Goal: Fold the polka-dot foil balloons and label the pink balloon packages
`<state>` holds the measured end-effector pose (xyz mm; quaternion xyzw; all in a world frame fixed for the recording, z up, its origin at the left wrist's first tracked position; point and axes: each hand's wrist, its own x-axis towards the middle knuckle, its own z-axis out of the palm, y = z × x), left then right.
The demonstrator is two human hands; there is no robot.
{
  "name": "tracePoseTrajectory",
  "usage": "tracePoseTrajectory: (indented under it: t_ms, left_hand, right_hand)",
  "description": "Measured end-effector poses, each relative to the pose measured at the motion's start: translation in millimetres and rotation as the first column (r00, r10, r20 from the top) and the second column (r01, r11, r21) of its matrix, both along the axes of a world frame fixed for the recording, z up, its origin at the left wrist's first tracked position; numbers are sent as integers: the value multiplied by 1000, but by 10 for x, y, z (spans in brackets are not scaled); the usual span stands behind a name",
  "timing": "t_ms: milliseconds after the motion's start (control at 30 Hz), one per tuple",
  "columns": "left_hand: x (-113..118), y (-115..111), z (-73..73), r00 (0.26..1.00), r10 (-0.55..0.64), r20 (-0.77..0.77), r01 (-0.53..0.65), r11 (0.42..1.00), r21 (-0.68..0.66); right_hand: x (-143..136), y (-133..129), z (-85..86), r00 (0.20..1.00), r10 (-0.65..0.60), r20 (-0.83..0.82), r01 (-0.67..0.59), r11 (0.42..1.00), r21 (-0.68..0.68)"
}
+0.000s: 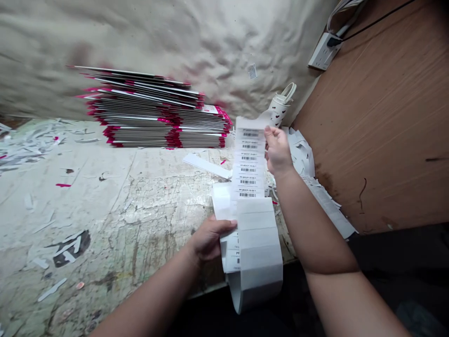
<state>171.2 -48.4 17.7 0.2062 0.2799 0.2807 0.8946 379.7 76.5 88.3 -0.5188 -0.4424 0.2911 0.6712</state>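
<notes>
A long strip of white barcode labels (248,164) runs up from the front edge of the worktable, its printed side showing. My right hand (278,149) pinches the strip's right edge near its top. Lower down, my left hand (214,236) grips folded layers of the same strip, thumb on top and fingers underneath. Between the hands, a blank section (260,243) of the strip loops down past the table edge. Part of the printed labels lies hidden behind this loop.
Stacks of grey cards with pink edges (140,117) stand at the back of the worktable (157,206). A white patterned cup (278,108) is behind my right hand. More label strips (328,206) lie beside the brown board at right. Paper scraps (31,140) litter the left.
</notes>
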Motion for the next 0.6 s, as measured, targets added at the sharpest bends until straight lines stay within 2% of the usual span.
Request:
tracePoseTrajectory:
  t_ms: [33,100,167,267,333,400,467,533,600]
  left_hand:
    - [11,9,4,1000,25,0,-25,1000,-14]
    - [30,22,10,998,64,11,-64,997,-34]
    - [47,28,12,997,78,27,-77,996,-40]
    - [71,29,5,997,73,39,-71,997,-33]
    - [80,34,-13,997,55,60,-52,998,-46]
    - [78,44,-40,991,7,134,6,995,-96]
    - [65,51,-66,972,-49,228,85,985,-150]
    - [47,38,-77,961,-82,263,128,979,-161]
    - [39,0,-71,970,-100,221,127,985,-113]
  right_hand:
    - [-12,-91,-64,998,60,-24,-62,992,-114]
    - [-19,-331,-218,994,101,-44,-109,954,-281]
    - [-5,-594,-362,989,144,-27,-143,910,-388]
    - [-4,-901,-470,943,332,-33,-307,825,-474]
    - [-36,-979,-465,919,394,-33,-365,813,-454]
    - [-80,-932,-433,928,373,-16,-348,847,-402]
    - [-117,-772,-402,948,318,-24,-309,898,-312]
    - [-139,-537,-386,980,197,-12,-196,966,-171]
    - [-152,-276,-377,998,8,70,-8,1000,-12]
